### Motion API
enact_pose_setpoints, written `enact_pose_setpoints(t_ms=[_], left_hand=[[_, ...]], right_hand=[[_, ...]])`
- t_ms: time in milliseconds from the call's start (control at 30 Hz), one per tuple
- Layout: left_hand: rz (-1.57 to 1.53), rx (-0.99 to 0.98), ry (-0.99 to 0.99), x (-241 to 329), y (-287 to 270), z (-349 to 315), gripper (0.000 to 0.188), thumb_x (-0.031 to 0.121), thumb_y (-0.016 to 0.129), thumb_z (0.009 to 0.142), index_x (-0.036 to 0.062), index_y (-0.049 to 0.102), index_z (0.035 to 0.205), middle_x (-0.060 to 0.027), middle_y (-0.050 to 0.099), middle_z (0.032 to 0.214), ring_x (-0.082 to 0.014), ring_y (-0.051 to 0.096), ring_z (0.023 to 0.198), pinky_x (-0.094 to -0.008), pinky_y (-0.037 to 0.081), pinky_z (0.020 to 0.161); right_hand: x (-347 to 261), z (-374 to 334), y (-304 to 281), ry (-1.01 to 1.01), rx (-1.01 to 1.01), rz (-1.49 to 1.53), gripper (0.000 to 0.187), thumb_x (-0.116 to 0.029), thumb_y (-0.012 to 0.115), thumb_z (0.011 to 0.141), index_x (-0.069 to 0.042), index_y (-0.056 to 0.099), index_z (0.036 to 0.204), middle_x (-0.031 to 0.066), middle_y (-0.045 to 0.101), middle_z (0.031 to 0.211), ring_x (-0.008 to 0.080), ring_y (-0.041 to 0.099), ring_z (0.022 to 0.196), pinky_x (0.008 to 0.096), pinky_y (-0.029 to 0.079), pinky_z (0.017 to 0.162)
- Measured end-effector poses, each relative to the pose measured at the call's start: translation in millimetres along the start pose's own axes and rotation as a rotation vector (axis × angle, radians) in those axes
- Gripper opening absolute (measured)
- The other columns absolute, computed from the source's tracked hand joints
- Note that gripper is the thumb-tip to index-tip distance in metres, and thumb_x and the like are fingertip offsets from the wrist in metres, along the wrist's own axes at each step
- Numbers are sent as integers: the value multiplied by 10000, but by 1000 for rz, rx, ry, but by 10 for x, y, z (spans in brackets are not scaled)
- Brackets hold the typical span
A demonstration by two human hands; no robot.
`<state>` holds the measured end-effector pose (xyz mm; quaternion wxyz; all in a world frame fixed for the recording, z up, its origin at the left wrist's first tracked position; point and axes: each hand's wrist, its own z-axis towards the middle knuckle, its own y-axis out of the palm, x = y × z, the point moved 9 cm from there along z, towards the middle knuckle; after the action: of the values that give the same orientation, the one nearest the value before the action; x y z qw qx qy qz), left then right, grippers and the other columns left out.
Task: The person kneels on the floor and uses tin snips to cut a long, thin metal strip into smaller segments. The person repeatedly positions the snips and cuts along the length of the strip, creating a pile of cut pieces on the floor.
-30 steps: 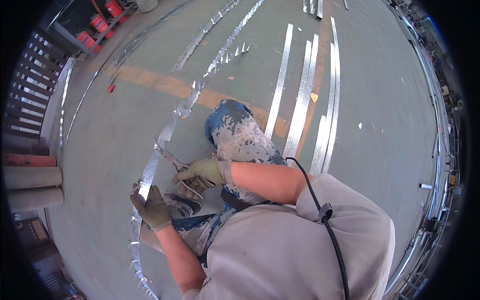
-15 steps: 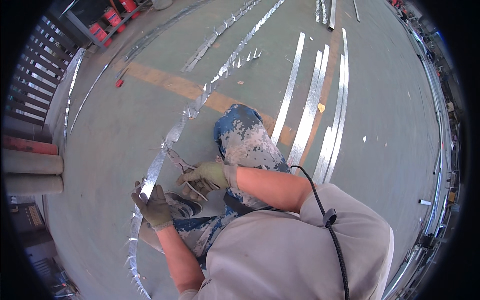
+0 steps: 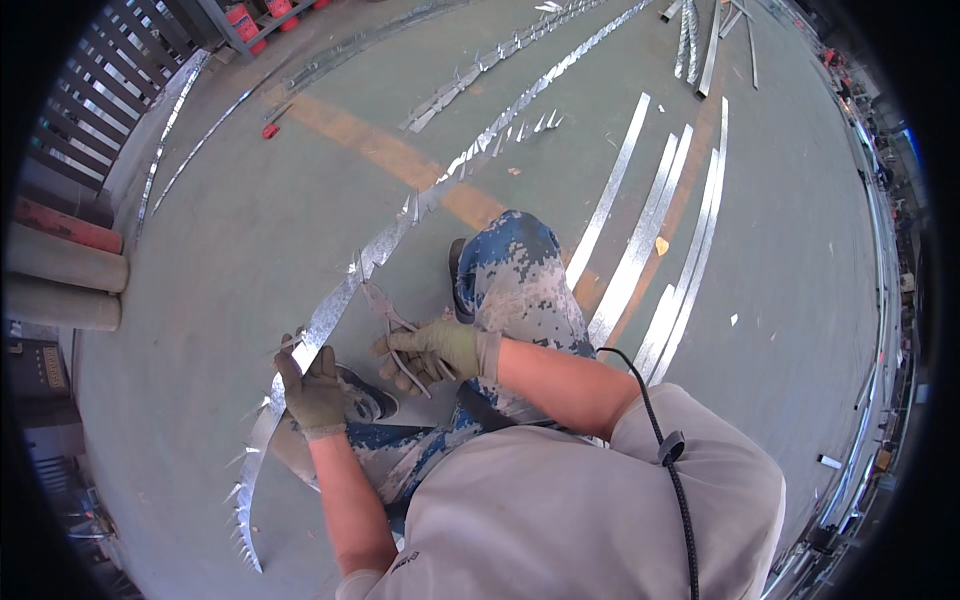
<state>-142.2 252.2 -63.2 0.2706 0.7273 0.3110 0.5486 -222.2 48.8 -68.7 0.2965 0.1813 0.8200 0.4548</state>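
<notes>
A long, shiny sheet-metal strip [image 3: 330, 312] with pointed tabs along its edges runs from the near left toward the far middle. My left hand [image 3: 316, 390], in a dark work glove, is closed on the strip near its lower end, thumb and fingers at its edges. My right hand [image 3: 430, 352], also gloved, is wrapped round the handles of a pair of pliers [image 3: 388, 310]. The pliers' jaws are at the strip's right edge, beside one of the bent tabs; whether they grip the metal I cannot tell.
Several flat metal strips [image 3: 640, 235] lie on the green floor right of my knee [image 3: 515, 245]. Another tabbed strip [image 3: 470, 75] lies farther off. Large rolls [image 3: 70, 260] are stacked at the left, near a slatted rack [image 3: 95, 110]. Metal lengths [image 3: 870, 330] line the right side.
The view has turned, shifting the floor things. The strip's near end has come farther into view. Both hands keep their holds, the left on the strip and the right on the pliers.
</notes>
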Motion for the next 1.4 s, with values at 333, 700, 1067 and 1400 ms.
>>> enact_pose_setpoints(t_ms=[333, 700, 1067, 1400], left_hand=[[-53, -38, -11, -35, -37, 34, 464, 344, 576, 1059, 73, 554, 1435, -139, 656, 1388, -278, 707, 1167, -422, 622, 967], [-16, 19, -3, 28, 71, -60, 490, 407, 577, 1059, 94, 551, 1436, -110, 680, 1329, -265, 733, 1085, -406, 636, 903], [-60, 54, 31, 51, 8, -70, 436, 391, 620, 1040, 109, 596, 1371, -83, 691, 1275, -275, 717, 1110, -426, 634, 905], [-51, 112, 18, 17, -95, -58, 350, 381, 637, 1040, 110, 631, 1263, -73, 696, 1201, -262, 721, 1056, -436, 606, 940]], right_hand=[[57, 81, -179, 37, 137, -116, 395, -335, 634, 1050, -76, 615, 1347, 121, 732, 1070, 260, 742, 864, 420, 609, 693], [53, 130, -280, 58, 323, -201, 388, -332, 621, 1051, -74, 603, 1340, 128, 731, 1065, 254, 736, 823, 396, 606, 660], [40, 102, -247, 69, 288, -238, 377, -326, 626, 1053, -100, 594, 1353, 113, 733, 1092, 240, 732, 866, 402, 611, 702], [194, -10, -164, 80, 321, -545, 439, -331, 620, 1063, -46, 597, 1397, 115, 724, 1133, 230, 721, 923, 399, 611, 787]])
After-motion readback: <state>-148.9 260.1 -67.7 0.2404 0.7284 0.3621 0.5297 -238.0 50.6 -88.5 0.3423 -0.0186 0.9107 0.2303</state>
